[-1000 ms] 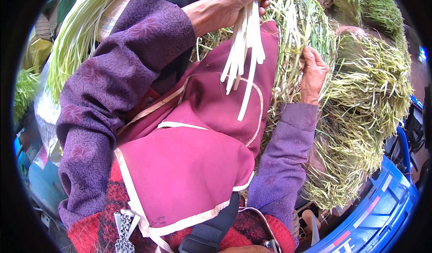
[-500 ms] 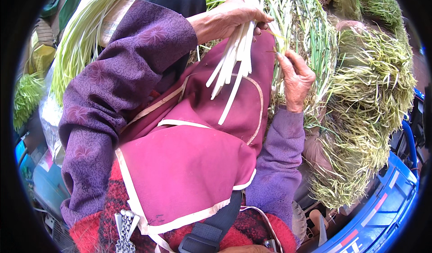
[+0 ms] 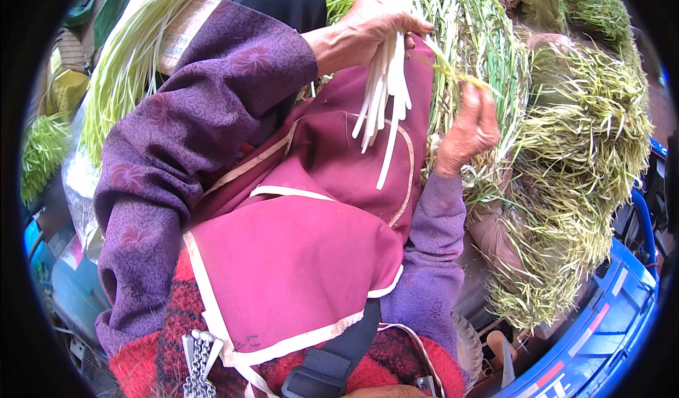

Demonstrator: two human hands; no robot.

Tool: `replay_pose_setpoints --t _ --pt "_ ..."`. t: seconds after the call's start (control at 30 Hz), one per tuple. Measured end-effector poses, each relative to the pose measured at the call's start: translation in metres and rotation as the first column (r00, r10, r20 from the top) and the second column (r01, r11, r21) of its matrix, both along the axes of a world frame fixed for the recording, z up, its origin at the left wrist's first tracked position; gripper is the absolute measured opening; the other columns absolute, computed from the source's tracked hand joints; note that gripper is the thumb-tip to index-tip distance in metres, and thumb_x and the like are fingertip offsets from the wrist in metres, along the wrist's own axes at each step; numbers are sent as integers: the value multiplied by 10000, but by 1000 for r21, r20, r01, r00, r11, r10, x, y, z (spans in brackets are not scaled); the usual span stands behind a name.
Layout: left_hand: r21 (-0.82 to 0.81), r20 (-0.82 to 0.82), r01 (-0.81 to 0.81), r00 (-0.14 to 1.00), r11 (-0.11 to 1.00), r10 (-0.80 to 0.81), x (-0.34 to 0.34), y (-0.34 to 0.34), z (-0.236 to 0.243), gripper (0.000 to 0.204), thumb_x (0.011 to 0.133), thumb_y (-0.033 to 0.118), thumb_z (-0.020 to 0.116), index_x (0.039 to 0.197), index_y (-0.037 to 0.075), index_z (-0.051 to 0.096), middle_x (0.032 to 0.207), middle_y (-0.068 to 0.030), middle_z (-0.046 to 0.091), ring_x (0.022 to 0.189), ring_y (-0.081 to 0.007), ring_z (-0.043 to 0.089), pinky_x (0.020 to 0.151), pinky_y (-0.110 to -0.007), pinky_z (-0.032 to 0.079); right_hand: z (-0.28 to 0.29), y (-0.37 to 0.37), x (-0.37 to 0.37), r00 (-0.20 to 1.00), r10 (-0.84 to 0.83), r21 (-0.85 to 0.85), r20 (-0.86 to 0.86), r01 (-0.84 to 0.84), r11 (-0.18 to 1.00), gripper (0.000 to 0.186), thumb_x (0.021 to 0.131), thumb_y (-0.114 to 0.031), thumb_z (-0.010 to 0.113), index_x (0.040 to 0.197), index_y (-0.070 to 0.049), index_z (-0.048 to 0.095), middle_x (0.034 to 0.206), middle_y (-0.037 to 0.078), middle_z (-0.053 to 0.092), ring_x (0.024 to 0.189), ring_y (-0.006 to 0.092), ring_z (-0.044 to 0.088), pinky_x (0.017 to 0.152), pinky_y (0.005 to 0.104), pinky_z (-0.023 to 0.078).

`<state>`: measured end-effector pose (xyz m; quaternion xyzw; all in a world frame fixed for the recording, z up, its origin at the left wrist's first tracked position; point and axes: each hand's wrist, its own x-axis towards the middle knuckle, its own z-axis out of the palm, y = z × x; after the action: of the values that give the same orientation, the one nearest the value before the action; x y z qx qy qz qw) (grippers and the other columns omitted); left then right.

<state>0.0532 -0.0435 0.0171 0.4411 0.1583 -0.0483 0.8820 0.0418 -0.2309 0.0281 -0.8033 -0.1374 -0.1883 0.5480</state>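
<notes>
My left hand (image 3: 364, 30) is closed round a bunch of long garlic shoots (image 3: 385, 94). Their white stalk ends hang down over the maroon apron (image 3: 297, 242) on my lap, while the upper parts run off the far edge. To its right, my right hand (image 3: 470, 125) is raised with its fingers pinched on a thin yellowish leaf (image 3: 453, 75). That leaf stretches toward the underside of the bunch; motion blurs the fingers, and whether it is still attached cannot be told.
Withered trimmed leaves (image 3: 580, 157) are heaped at the right, beside a blue vehicle panel (image 3: 587, 327). Greener leaves (image 3: 488, 51) lie just beyond my right hand. More pale shoots (image 3: 124, 72) drape over a printed sack (image 3: 198, 26) at the far left.
My right hand has moved up and to the right, drawing the yellowish leaf away from the bunch. My left hand and the hanging stalk ends have shifted slightly right.
</notes>
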Motion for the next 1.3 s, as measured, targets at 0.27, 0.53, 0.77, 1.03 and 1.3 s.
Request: replay_pose_setpoints --t 0.27,0.53,0.77,1.03,1.3 --pt "-29 137 -82 987 996 85 0 20 6 168 686 60 740 761 -9 607 641 -54 578 520 -113 569 471 -257 500 -9 -141 -22 882 -231 130 -410 307 943 126 812 3 554 901 42 634 817 45 618 712 122 578 651 238 493" --pt "60 323 55 944 997 -71 -2 23 3 209 743 98 701 905 -12 629 849 -98 652 730 -151 640 654 -243 537 20 -125 -23 959 -284 -510 1 245 824 313 769 -4 624 1078 -9 577 975 141 618 810 215 611 660 316 494" --pt "75 247 104 962 992 -120 -7 27 7 228 735 65 684 924 -44 616 875 -136 649 772 -194 648 718 -277 535 14 7 14 679 495 173 -542 -486 856 183 857 -103 574 991 3 638 899 90 652 812 130 603 728 238 484" --pt "-116 65 -8 998 993 15 -12 42 22 144 721 -7 668 829 18 575 745 -71 605 662 -178 614 628 -289 524 22 -59 16 734 562 815 -382 -20 579 117 830 -121 589 850 -7 604 741 54 540 633 140 493 610 314 443" --pt "-101 101 -13 995 995 24 -22 35 29 164 704 -21 679 820 15 569 745 -85 605 667 -192 622 606 -306 528 5 -274 -88 832 182 677 -524 278 681 140 850 -141 562 922 -25 535 763 38 477 622 124 406 567 272 344"
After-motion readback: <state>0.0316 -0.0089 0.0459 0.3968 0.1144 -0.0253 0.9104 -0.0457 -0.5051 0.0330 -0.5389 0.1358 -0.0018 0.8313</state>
